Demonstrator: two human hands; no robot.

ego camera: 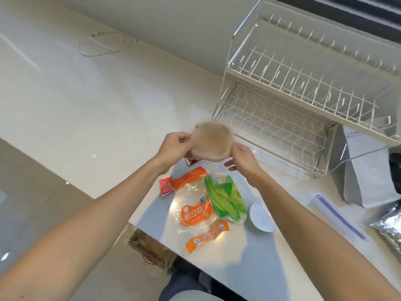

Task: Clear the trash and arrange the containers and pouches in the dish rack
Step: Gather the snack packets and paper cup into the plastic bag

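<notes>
I hold a round tan bowl-like container (211,141) in the air in front of the white two-tier dish rack (282,81). My left hand (173,146) grips its left rim and my right hand (243,159) grips its right side. Below on the counter lie an orange-and-clear plastic wrapper (195,210), a green plastic bag (225,197), and red sachets (166,185) (193,161). A small white round lid or dish (261,216) sits to the right of the green bag. Both rack tiers hold nothing.
Right of the rack stand a grey-white pouch (368,170), a silver foil pouch (388,224) and a flat clear box with a purple strip (338,216). A thin cable (104,44) coils at the far counter. The counter edge (147,233) drops off near my legs.
</notes>
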